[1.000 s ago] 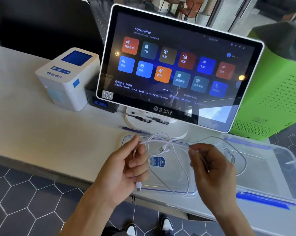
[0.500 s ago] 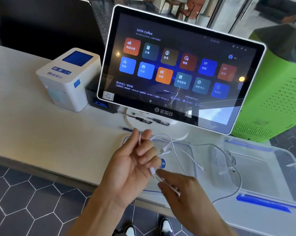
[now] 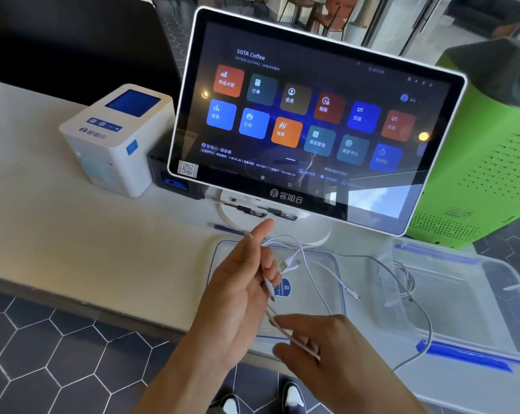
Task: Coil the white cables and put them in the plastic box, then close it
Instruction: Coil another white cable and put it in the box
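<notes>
My left hand [image 3: 237, 297] holds loops of a white cable [image 3: 312, 270] above the clear box lid [image 3: 327, 306], which lies flat on the counter with a blue sticker on it. USB plugs dangle beside my fingers. My right hand [image 3: 318, 345] pinches the same cable lower down, near the counter's front edge. From there the cable runs right, across the rim of the open clear plastic box [image 3: 491, 294] with blue latches. Another white cable [image 3: 405, 279] lies inside the box at its left end.
A touchscreen terminal [image 3: 312, 121] stands on a white base right behind the lid. A white printer [image 3: 115, 138] and a black device [image 3: 169, 177] sit to the left, a green machine [image 3: 485, 162] to the right. A blue pen [image 3: 228, 230] lies by the base.
My right hand has let go of the loop's right side and come down under my left hand, taking the cable near the counter's edge. The left hand has kept the coil, raised a little.
</notes>
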